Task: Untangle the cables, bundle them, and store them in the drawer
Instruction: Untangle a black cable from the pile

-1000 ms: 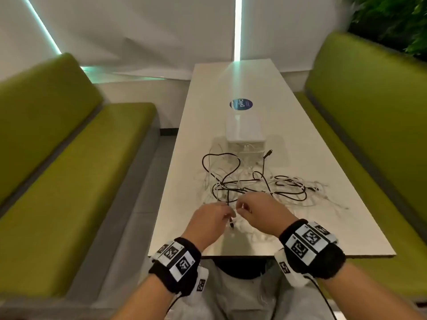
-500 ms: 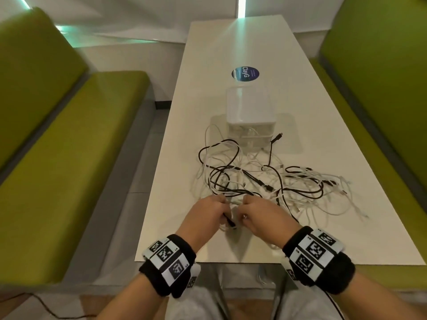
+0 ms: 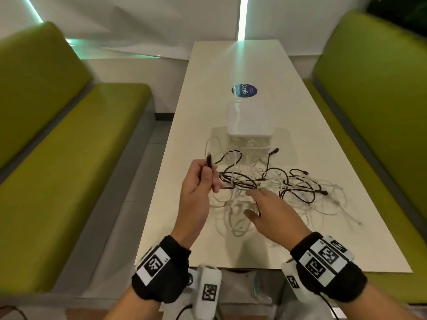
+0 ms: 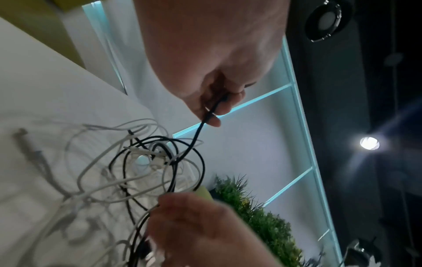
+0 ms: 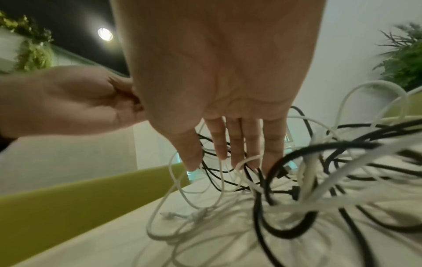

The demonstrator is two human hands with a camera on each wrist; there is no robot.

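Note:
A tangle of black and white cables (image 3: 272, 183) lies on the white table (image 3: 346, 239) in front of a small white drawer box (image 3: 249, 121). My left hand (image 3: 201, 179) is raised above the table's left side and pinches one end of a black cable (image 3: 209, 159), plug pointing up; the left wrist view shows that black cable (image 4: 200, 124) running from my curled fingers down into the pile. My right hand (image 3: 265, 204) hovers flat over the near part of the tangle, fingers (image 5: 235, 144) straight and spread above the cables (image 5: 297, 180), holding nothing.
A round blue sticker (image 3: 244, 90) sits on the table beyond the drawer box. Green upholstered benches (image 3: 69, 146) flank the table on both sides (image 3: 374, 88). The table's near edge (image 3: 265, 269) lies just ahead of my wrists.
My hands have separated. The left hand lifted up and left with the black cable end; the right hand let go, opened flat and moved over the pile.

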